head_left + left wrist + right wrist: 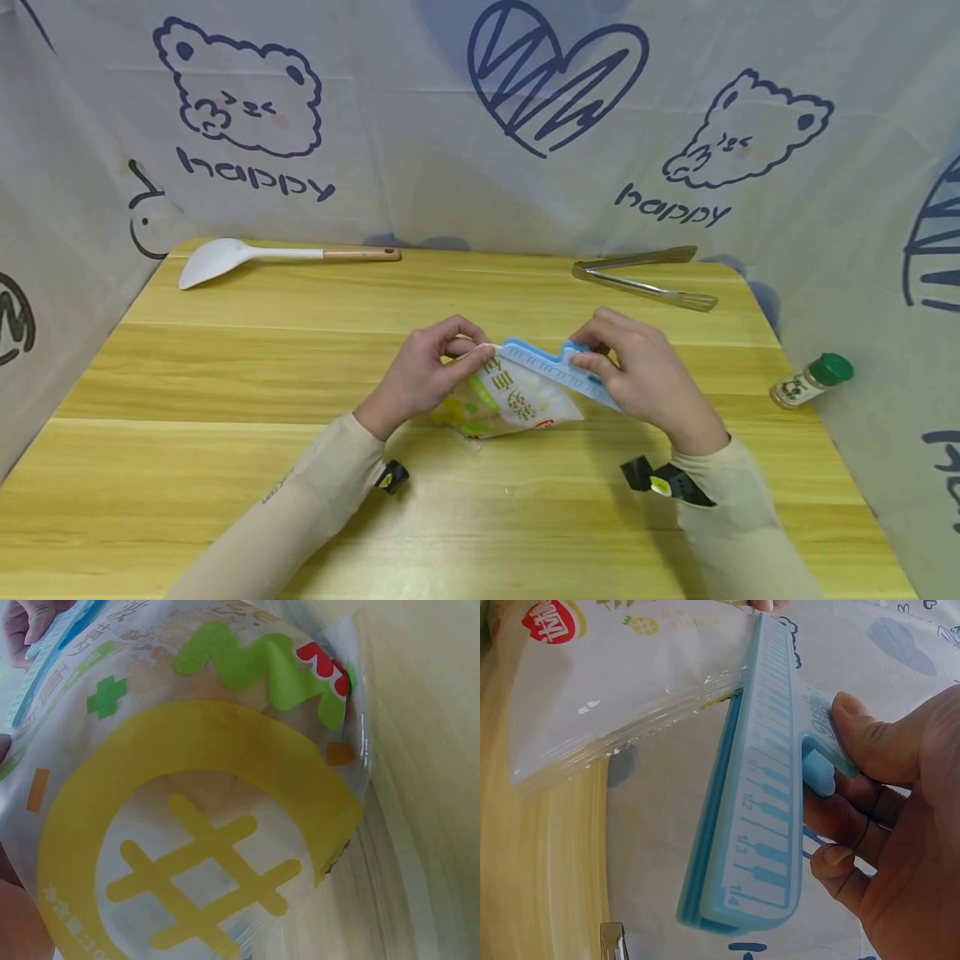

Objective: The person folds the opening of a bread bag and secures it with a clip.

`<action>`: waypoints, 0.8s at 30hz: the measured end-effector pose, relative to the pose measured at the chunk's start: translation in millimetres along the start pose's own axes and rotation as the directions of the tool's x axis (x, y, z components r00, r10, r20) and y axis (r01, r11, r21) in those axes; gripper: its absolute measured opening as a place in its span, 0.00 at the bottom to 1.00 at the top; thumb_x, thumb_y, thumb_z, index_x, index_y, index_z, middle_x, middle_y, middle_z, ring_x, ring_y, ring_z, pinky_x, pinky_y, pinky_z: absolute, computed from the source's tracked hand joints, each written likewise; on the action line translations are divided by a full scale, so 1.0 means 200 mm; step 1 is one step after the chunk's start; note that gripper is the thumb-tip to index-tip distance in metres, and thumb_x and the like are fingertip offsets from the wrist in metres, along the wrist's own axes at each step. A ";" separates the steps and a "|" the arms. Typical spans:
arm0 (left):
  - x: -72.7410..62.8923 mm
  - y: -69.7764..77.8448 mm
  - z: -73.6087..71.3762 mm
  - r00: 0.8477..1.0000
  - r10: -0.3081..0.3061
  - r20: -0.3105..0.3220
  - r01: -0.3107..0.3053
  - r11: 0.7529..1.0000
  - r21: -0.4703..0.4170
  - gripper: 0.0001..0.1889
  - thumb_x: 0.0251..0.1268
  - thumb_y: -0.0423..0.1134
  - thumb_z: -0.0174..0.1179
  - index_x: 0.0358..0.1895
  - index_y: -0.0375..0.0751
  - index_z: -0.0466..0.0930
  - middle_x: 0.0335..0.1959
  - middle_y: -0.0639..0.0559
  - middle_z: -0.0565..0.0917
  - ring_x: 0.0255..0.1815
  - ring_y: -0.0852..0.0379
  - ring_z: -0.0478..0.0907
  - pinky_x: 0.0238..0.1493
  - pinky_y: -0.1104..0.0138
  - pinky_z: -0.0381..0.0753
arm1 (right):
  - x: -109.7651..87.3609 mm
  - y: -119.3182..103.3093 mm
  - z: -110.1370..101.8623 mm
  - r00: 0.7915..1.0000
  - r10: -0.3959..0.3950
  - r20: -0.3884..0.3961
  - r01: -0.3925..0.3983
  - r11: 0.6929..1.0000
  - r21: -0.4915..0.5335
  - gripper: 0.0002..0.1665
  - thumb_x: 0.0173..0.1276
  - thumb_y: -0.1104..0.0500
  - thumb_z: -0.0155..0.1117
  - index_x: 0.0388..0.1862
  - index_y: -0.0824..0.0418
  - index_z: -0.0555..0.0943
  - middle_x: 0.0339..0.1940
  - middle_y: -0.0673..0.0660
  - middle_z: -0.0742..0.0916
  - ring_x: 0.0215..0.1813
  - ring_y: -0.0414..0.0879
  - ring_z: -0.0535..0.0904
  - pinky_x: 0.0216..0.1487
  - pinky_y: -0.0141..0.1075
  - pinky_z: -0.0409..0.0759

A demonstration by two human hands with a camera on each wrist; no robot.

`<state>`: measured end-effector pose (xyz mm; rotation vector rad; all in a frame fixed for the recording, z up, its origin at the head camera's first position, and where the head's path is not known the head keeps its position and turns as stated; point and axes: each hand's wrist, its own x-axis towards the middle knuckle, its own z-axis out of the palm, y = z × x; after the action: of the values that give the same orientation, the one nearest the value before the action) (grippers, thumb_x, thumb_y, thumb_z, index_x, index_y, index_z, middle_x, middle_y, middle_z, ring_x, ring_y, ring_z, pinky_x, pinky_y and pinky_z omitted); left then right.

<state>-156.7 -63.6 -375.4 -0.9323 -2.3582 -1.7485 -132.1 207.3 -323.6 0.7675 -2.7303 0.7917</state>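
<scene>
Over the middle of the table, my left hand [420, 377] pinches the top corner of a printed plastic food bag [517, 406]. The bag has a yellow ring and green shapes on it, seen close in the left wrist view. Thumb and fingers of my right hand [643, 371] pinch the handle of a light blue bag clip [551, 367]. In the right wrist view the long clip [759, 802] lies along the bag's top edge at its far part, while its near end extends past the bag's side. Some right fingers are hidden behind the handle.
A white spatula [217, 262] with a wooden handle lies at the back left of the wooden table [247, 367]. Metal tongs [660, 292] lie at the back right. A green-capped seasoning jar [810, 382] lies tilted at the right edge. Printed cloth hangs around.
</scene>
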 end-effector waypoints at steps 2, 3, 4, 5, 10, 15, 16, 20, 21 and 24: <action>0.00 0.00 0.00 1.000 0.002 -0.004 -0.002 1.000 0.002 0.04 0.69 0.33 0.62 0.40 0.37 0.79 0.33 0.52 0.88 0.34 0.60 0.85 0.32 0.63 0.77 | 0.00 0.00 0.00 1.000 0.001 0.002 -0.001 1.000 0.001 0.05 0.63 0.63 0.71 0.38 0.60 0.85 0.30 0.46 0.78 0.31 0.40 0.73 0.32 0.38 0.71; 0.00 0.01 0.00 1.000 0.001 -0.008 -0.001 1.000 -0.002 0.03 0.69 0.33 0.62 0.40 0.37 0.79 0.33 0.52 0.88 0.34 0.60 0.85 0.33 0.63 0.78 | 0.00 0.00 0.00 1.000 0.001 0.002 -0.001 1.000 0.002 0.05 0.63 0.64 0.71 0.38 0.60 0.85 0.30 0.47 0.78 0.31 0.40 0.73 0.32 0.38 0.71; 0.00 0.01 0.00 1.000 -0.001 -0.011 0.000 1.000 -0.006 0.03 0.69 0.33 0.62 0.39 0.37 0.80 0.33 0.52 0.88 0.34 0.60 0.85 0.33 0.64 0.78 | 0.01 0.00 0.00 1.000 0.000 0.002 0.000 1.000 0.002 0.05 0.63 0.64 0.71 0.38 0.60 0.85 0.30 0.47 0.78 0.31 0.40 0.73 0.32 0.38 0.71; 0.00 0.01 0.00 1.000 -0.004 -0.013 0.004 1.000 -0.012 0.03 0.69 0.33 0.63 0.39 0.37 0.80 0.33 0.51 0.88 0.34 0.60 0.85 0.34 0.64 0.78 | 0.01 0.00 0.00 1.000 -0.002 0.001 0.002 1.000 0.003 0.05 0.63 0.64 0.71 0.38 0.60 0.84 0.30 0.47 0.78 0.31 0.40 0.73 0.32 0.38 0.71; 0.00 0.00 0.00 0.999 -0.033 -0.015 0.032 0.998 -0.045 0.04 0.70 0.34 0.62 0.41 0.37 0.82 0.34 0.52 0.88 0.36 0.59 0.85 0.34 0.65 0.80 | 0.02 0.00 0.01 1.000 -0.009 -0.005 0.009 1.000 0.009 0.05 0.63 0.64 0.71 0.37 0.60 0.84 0.30 0.46 0.78 0.30 0.40 0.72 0.31 0.38 0.70; -0.01 -0.01 -0.01 0.999 -0.049 -0.012 0.048 0.997 -0.059 0.05 0.71 0.34 0.60 0.43 0.39 0.83 0.37 0.53 0.87 0.38 0.58 0.85 0.35 0.64 0.81 | 0.02 0.00 0.01 1.000 -0.021 -0.021 0.021 1.000 0.000 0.05 0.62 0.64 0.72 0.36 0.60 0.84 0.29 0.46 0.78 0.29 0.40 0.72 0.30 0.37 0.70; -0.01 -0.01 -0.01 0.999 -0.047 -0.010 0.046 0.997 -0.058 0.05 0.71 0.34 0.60 0.44 0.38 0.83 0.37 0.53 0.87 0.39 0.58 0.85 0.35 0.63 0.81 | 0.03 0.00 0.02 0.999 -0.025 -0.024 0.025 1.000 -0.004 0.05 0.62 0.64 0.72 0.36 0.60 0.84 0.29 0.46 0.78 0.29 0.39 0.73 0.30 0.37 0.71; -0.01 -0.01 -0.02 0.999 -0.046 0.001 0.046 0.998 -0.042 0.05 0.72 0.34 0.59 0.44 0.37 0.80 0.37 0.51 0.88 0.38 0.57 0.85 0.35 0.63 0.80 | 0.03 0.00 0.03 0.999 -0.033 -0.025 0.032 0.999 -0.012 0.05 0.62 0.63 0.73 0.36 0.60 0.84 0.30 0.46 0.79 0.29 0.39 0.74 0.30 0.37 0.71; -0.01 -0.01 -0.01 0.999 -0.048 0.001 0.048 0.998 -0.035 0.04 0.71 0.34 0.59 0.44 0.37 0.79 0.37 0.51 0.88 0.38 0.58 0.85 0.35 0.63 0.79 | 0.03 0.00 0.03 0.999 -0.034 -0.023 0.033 0.999 -0.012 0.05 0.62 0.63 0.72 0.36 0.60 0.84 0.30 0.46 0.79 0.30 0.39 0.74 0.30 0.37 0.71; -0.01 -0.01 -0.02 0.998 -0.069 -0.003 0.069 0.997 -0.035 0.05 0.71 0.35 0.60 0.43 0.37 0.80 0.37 0.51 0.87 0.38 0.58 0.85 0.35 0.64 0.81 | 0.04 0.00 0.04 0.999 -0.037 -0.022 0.036 0.999 -0.007 0.05 0.62 0.63 0.72 0.37 0.60 0.84 0.30 0.46 0.79 0.30 0.39 0.74 0.30 0.37 0.71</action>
<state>-157.3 -67.4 -376.4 -0.8608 -2.3930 -1.8195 -138.4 200.4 -327.2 0.8001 -2.6900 0.7786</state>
